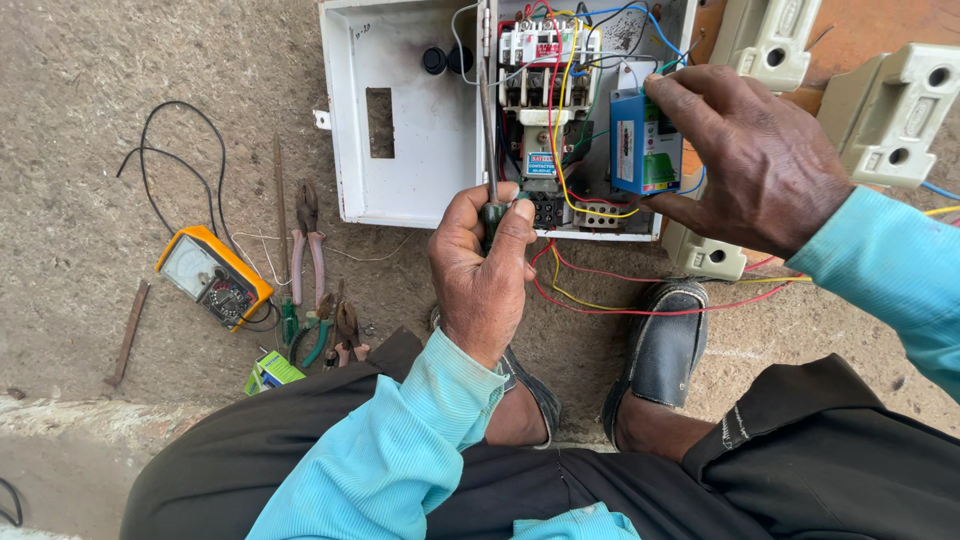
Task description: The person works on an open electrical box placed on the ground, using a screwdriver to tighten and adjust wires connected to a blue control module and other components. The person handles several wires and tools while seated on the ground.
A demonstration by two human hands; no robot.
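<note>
Head view. The white metal enclosure [400, 110] is cut off at the top edge of the frame; its open door lies to the left, with a rectangular slot in it. Inside, the contactor [540, 90] is partly hidden behind red, yellow and blue wires [560, 150]. The screwdriver tip cannot be made out among the terminals. Left hand [485, 270]: fist closed around the dark handle of the screwdriver [489, 140], thumb on top, shaft running up toward the contactor, at the enclosure's lower edge. Right hand [745, 160]: thumb and fingers pinching a blue rectangular module [642, 145] at its top and bottom, against the enclosure's right inner side; the palm hides the module's right face. Both sleeves are light blue. On the ground left of the enclosure lie an orange analogue multimeter [213, 275], pink-handled pliers [308, 245] and further small tools, hard to identify. Black shoe [660, 345] below the enclosure.
</note>
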